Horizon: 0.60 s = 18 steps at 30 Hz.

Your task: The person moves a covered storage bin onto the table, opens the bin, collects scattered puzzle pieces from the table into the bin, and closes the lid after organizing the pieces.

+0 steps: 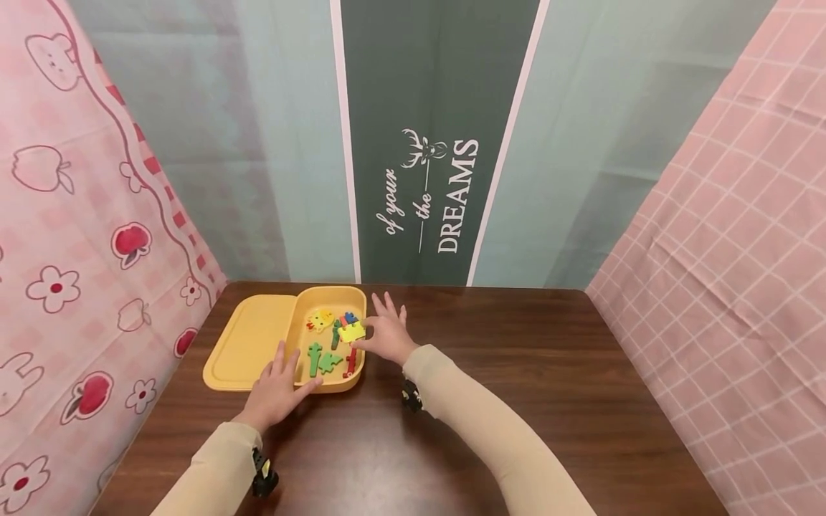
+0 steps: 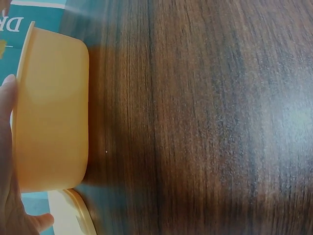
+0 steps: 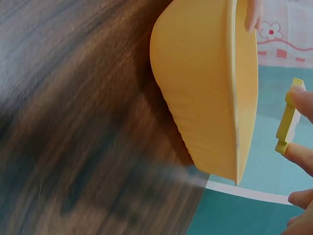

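A yellow plastic box (image 1: 330, 387) holds several small coloured puzzle pieces, among them green pieces (image 1: 314, 360), a red piece (image 1: 350, 363) and a yellow chick-like piece (image 1: 320, 321). My right hand (image 1: 389, 335) pinches a flat yellow puzzle piece (image 1: 352, 331) between thumb and finger, above the right side of the box. In the right wrist view that yellow piece (image 3: 287, 117) is seen edge-on, raised over the rim. My left hand (image 1: 276, 390) lies with spread, fairly straight fingers at the box's near left corner. The left wrist view shows its fingers along the rim of the box (image 2: 54, 112).
The box's yellow lid (image 1: 248, 344) lies flat to the left, against the box. Both are near the back left of the brown wooden table (image 1: 516, 401). Patterned cloth curtains (image 1: 413, 72) hang behind and on both sides.
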Available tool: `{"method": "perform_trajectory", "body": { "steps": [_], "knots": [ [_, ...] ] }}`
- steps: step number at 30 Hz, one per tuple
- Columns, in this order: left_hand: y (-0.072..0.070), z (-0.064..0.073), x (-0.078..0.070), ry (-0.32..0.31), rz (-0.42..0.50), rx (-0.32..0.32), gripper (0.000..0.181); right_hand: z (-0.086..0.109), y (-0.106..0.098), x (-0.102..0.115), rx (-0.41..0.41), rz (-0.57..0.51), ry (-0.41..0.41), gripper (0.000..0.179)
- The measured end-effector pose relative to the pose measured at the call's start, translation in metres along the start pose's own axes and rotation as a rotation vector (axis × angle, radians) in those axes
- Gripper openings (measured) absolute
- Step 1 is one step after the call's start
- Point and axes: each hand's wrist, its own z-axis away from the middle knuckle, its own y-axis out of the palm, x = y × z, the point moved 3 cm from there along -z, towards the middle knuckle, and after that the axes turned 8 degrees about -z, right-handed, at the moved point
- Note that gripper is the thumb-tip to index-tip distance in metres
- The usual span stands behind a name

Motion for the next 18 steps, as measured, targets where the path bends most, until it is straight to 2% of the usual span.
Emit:
{"method": "perform_trajectory", "body": {
  "steps": [18],
  "knots": [
    [-0.003,-0.001,-0.002,-0.011,-0.006,0.018,0.093,-0.012,0.028,0.015,0.053,-0.051,0.049,0.051]
  ]
}}
